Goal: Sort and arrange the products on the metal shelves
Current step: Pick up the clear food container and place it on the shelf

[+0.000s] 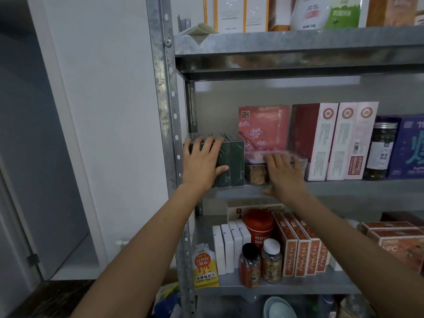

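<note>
On the middle shelf, the left hand lies over a row of dark green boxes standing upright at the far left end, hard against the upright post. Its fingers are stretched flat across the tops and the thumb is laid on a front face, so it is pressing rather than clasping. Just to the right, the right hand covers the front of a clear tub with a pink lid and biscuits inside. That hand is blurred, so I cannot tell whether its fingers grip the tub or only rest on it.

The tub sits near the shelf's front edge, touching or almost touching the rightmost green box, with a pink flowered box standing behind it. That is where trouble seems likeliest:

- A pull toward the person could bring the tub off the edge, onto the small bottles on the shelf below.
- A shove backward could tip the pink box.
- The green boxes are narrow and tall, so uneven pressure on their tops might fan them over rightward.
</note>
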`<state>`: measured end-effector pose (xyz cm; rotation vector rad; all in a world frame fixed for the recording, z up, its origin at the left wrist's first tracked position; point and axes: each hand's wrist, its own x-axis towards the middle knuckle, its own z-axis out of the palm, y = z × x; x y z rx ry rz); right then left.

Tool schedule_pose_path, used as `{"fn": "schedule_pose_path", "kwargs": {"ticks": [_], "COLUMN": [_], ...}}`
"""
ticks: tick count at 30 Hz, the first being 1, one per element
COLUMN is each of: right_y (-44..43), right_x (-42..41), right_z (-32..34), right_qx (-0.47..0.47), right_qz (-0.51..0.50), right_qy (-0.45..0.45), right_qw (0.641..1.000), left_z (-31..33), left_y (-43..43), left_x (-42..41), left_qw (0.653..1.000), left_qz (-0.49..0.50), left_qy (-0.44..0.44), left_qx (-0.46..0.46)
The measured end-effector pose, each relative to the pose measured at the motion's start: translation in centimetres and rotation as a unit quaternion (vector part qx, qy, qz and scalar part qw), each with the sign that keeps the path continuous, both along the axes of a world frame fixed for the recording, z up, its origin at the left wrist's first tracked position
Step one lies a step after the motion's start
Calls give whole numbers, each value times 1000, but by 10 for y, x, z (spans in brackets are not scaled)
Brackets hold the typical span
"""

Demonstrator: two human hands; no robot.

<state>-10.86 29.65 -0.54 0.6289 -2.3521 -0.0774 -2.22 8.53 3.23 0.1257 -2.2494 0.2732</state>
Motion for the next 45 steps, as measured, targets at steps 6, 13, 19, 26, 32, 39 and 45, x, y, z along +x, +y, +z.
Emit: {"fn": "schedule_pose_path", "kwargs": {"ticks": [6, 13, 19, 26, 32, 39, 45], "right_y": [10, 30, 39, 47, 61, 108, 110], "right_x": [10, 26, 56, 75, 70, 62, 64], "right_z": [-12, -48, -80, -91, -96, -96, -86], "right_qx": [-40, -143, -172, -162, -110, -103, -60], "right_qz": [33, 130, 202, 225, 231, 247, 322], "right_qy": [78, 233, 315, 347, 369, 325, 268], "right_qw": [996, 953, 911, 896, 894, 907, 906], "left_z": [4, -26, -54, -62, -72, -78, -79], "left_y": [2, 36, 89, 98, 92, 67, 73], "left_x": [5, 31, 57, 62, 63, 81, 87], "left_qw": [999, 967, 607, 489, 542, 538, 522], "left_qz": [-2, -135, -288, -357, -306, -326, -328], "left_qy": [-41, 72, -119, -145, -103, -126, -127], "left_qx": [12, 205, 731, 783, 776, 767, 777]}}
